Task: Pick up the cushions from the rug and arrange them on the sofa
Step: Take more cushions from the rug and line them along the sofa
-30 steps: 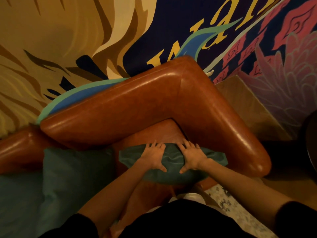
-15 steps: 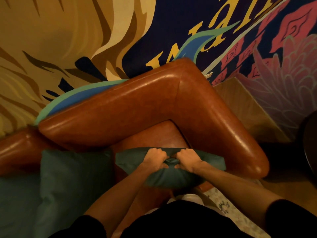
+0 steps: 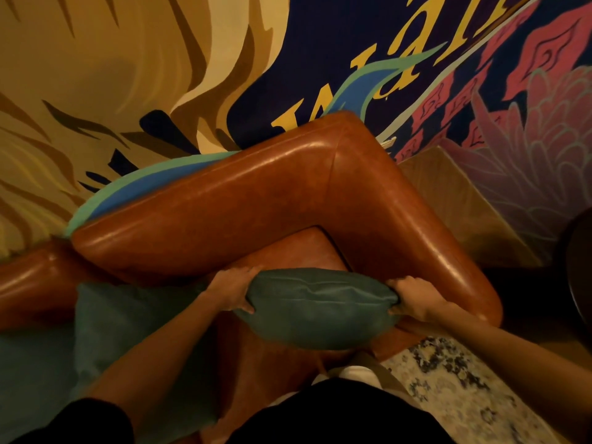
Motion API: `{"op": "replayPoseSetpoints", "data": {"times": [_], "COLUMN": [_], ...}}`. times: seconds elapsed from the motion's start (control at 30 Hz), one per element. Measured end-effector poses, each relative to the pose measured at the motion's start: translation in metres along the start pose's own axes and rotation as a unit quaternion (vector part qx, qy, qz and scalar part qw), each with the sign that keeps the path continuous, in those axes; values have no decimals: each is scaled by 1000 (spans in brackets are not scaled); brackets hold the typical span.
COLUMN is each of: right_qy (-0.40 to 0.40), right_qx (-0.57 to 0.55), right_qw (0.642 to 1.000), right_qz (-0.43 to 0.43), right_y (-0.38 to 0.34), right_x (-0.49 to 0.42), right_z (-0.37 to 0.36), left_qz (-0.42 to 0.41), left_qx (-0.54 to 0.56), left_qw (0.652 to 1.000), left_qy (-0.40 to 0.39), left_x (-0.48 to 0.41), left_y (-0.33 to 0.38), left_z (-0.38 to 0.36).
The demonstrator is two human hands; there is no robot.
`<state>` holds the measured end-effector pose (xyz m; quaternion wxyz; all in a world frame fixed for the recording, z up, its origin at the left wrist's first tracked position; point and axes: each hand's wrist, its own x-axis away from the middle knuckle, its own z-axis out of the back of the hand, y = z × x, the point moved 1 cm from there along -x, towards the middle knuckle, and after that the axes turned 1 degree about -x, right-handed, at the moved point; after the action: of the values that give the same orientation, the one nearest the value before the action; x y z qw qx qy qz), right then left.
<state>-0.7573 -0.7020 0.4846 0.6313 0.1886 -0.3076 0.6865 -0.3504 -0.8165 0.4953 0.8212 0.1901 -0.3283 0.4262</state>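
Note:
A teal cushion (image 3: 317,307) is held over the seat at the corner of the brown leather sofa (image 3: 224,206). My left hand (image 3: 234,288) grips its left end and my right hand (image 3: 413,298) grips its right end, fingers wrapped around the edges. A second teal cushion (image 3: 128,341) leans on the sofa seat to the left, partly behind my left forearm. The patterned rug (image 3: 455,389) shows at the lower right, with no cushion visible on it.
The sofa's backrest and right armrest (image 3: 432,238) meet in a corner just beyond the cushion. A painted mural wall (image 3: 160,75) rises behind. A tan box-like surface (image 3: 455,200) and a dark round object (image 3: 579,267) stand to the right of the armrest.
My hands were together on the middle of the cushion, pressing then bunching it. Now they have slid apart to its two ends and hold it there.

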Motion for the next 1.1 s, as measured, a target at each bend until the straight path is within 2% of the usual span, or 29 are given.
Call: {"op": "replayPoseSetpoints", "data": {"times": [0.2,0.57,0.77,0.93,1.1], "right_qy": [30,42,34,14,-19], "right_qx": [-51,-192,-201,-190,-130], "right_qw": [998,978,973,974,983], "right_qz": [-5,-73,-107,-122,-124], "right_y": [8,26,37,33,36], "right_x": [0,-27,-33,-41,-35], "right_z": [14,41,33,37,31], "left_qz": [-8,-1,-10,58,85], "left_qx": [-24,-84,-105,-102,-78], "left_qw": [999,996,994,993,993], "left_qy": [37,7,4,5,-19], "left_x": [-30,-115,-146,-149,-145], "left_y": [-1,-2,3,-11,-43], "left_z": [58,177,184,169,149]}}
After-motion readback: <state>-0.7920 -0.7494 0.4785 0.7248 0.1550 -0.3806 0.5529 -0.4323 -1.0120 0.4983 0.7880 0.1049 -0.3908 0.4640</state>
